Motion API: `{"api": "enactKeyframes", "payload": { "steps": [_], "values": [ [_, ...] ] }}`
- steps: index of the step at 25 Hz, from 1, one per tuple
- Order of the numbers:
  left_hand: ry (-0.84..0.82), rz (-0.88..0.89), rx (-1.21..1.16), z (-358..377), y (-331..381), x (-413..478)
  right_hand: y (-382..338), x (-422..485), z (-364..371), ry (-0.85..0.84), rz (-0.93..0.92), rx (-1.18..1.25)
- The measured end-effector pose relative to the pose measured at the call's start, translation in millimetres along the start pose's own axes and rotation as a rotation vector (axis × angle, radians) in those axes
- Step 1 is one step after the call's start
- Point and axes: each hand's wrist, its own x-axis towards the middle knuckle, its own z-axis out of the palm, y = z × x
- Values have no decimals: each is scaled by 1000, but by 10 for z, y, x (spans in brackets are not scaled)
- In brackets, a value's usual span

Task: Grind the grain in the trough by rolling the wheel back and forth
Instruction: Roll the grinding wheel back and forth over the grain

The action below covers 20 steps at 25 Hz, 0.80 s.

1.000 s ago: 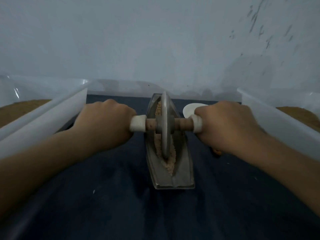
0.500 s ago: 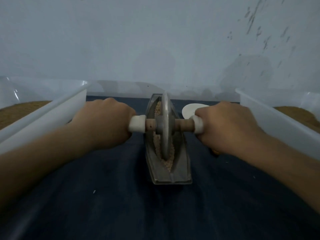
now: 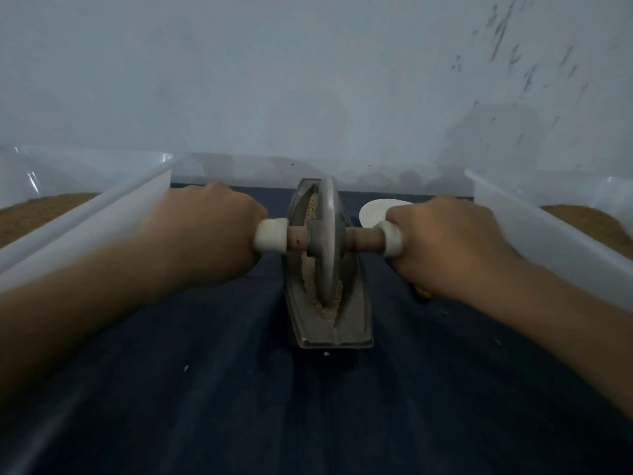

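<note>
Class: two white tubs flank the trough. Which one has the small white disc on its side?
The right tub: the white disc lies between it and the trough, just beyond the right hand. No disc shows by the left tub.

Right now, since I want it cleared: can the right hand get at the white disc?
Probably yes: the white disc lies just past the right hand, nothing between them, though that hand grips the handle and would have to let go.
</note>
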Motion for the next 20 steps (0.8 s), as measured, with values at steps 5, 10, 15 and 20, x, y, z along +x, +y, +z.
{"api": "enactKeyframes", "payload": {
  "steps": [5,10,15,20],
  "values": [
    [24,-172,-11,257,134,269,-66,377,237,-243,85,-56],
    [-189,-247,-104,225,104,552,-81,714,272,-398,142,3],
    [-72,-37,-123,8,-36,-45,20,111,-104,-33,-72,-85],
    [-63,-283,-46,211,211,372,-126,506,237,-289,142,-20]
  ]
}}
